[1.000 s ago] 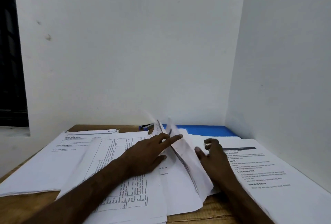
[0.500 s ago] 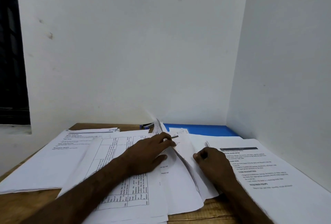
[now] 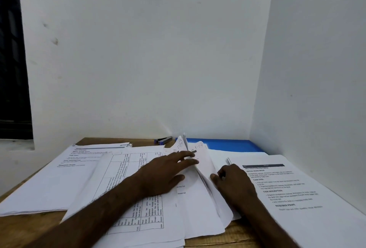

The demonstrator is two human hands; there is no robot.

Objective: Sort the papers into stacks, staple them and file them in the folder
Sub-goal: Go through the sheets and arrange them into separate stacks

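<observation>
Sorting under way; nothing visibly stapled or filed yet.
The left hand lies spread, fingers straight, pressing the loose white printed papers. The right hand curls just beside it at their fanned edges, pinch unclear. Beyond the fingertips wait the flat blue plastic folder and the dark metal stapler, both untouched.

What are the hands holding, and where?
Left hand lies flat on the fanned white paper sheets, fingers near their top. Right hand curls at their right edge; a real grip cannot be told.
</observation>
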